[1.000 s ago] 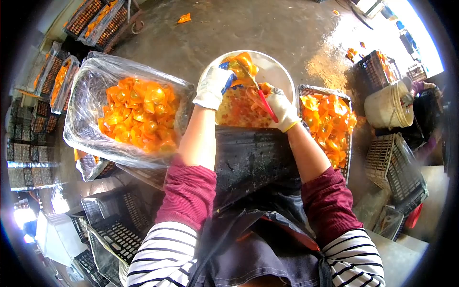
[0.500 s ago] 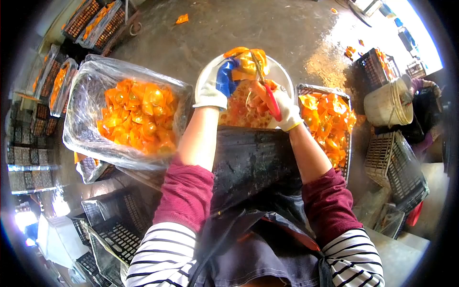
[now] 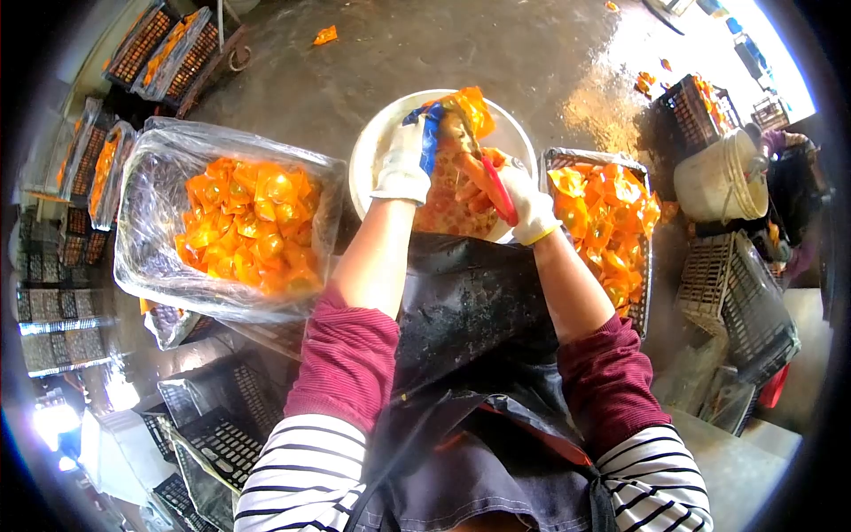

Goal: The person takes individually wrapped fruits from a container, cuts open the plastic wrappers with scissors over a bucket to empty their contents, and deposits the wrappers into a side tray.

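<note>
My left hand (image 3: 413,152), in a white and blue glove, is closed around a shiny orange plastic packet (image 3: 473,108) above a white bucket (image 3: 363,164). In my right hand (image 3: 525,197), a white glove leaves the fingers bare; they are wrapped round red-handled scissors (image 3: 500,190). The blades point up at the packet, close to my left fingers, and their tips are hard to make out. Pinkish-orange wet contents (image 3: 448,211) with pale bits lie inside the bucket, below both hands.
A plastic-lined crate (image 3: 146,253) of orange packets stands left of the bucket. Right of it is a crate (image 3: 646,293) heaped with orange plastic pieces. Another person (image 3: 789,195) works beside a dirty white bucket (image 3: 705,191) at far right. Stacked black crates (image 3: 217,443) stand lower left.
My left hand has shifted slightly right, nearer the scissors, and turned. The orange packet now sticks out up and to the right. My right hand stays nearly in place.
</note>
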### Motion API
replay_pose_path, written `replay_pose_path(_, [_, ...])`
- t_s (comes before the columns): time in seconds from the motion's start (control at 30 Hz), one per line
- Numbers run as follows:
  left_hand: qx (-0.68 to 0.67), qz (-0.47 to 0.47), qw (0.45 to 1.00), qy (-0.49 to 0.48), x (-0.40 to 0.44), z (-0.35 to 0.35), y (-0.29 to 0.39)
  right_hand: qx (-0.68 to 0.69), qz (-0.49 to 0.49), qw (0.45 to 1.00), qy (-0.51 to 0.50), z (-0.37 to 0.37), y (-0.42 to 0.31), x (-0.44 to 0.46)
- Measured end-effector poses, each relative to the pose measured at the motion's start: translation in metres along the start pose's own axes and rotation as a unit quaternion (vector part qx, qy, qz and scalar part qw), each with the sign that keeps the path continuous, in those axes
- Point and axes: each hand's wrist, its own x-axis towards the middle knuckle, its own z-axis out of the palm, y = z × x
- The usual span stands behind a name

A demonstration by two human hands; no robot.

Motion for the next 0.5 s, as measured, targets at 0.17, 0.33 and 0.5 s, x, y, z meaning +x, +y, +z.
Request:
replay_pose_path(0.17, [-0.117,-0.052,0.992,0.012,-0.003,0.001,0.001,-0.001,-0.041,0.998,0.040,0.005,-0.001,-0.003])
replay_pose_path(0.33, [-0.124,0.000,0.992,0.002,-0.002,0.002,-0.007,0.028,-0.020,0.999,0.022,0.007,-0.006,-0.007])
replay_pose_path(0.5, [-0.406,0.036,0.913,-0.026,-0.001,0.013,-0.011,-0.026,0.006,0.999,0.029,0.002,-0.009,-0.003])
